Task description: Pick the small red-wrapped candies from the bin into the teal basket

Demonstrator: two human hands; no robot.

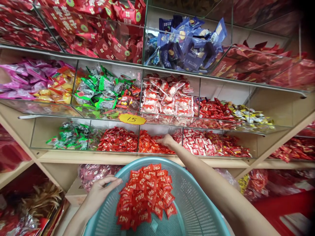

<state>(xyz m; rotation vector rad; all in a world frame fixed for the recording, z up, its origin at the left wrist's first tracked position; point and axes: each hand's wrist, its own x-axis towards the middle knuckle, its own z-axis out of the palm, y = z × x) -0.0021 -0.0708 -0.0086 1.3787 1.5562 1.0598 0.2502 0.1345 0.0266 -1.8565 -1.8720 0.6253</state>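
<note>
My left hand (100, 191) grips the left rim of a teal plastic basket (197, 209) held in front of me. A heap of small red wrapped candies (145, 195) lies in the basket. My right hand (166, 140) reaches forward into the lowest glass bin, its fingers curled into a pile of the same red candies (149, 146); whether it holds any is hidden by the hand itself.
Glass-fronted shelf bins hold packaged sweets: green packs (70, 136), red-and-white packs (204, 144), blue packs (187, 42) above. A yellow price tag reading 15 (131, 119) sticks on the glass. A wooden shelf edge (110, 158) runs under the bins. Bags sit below left.
</note>
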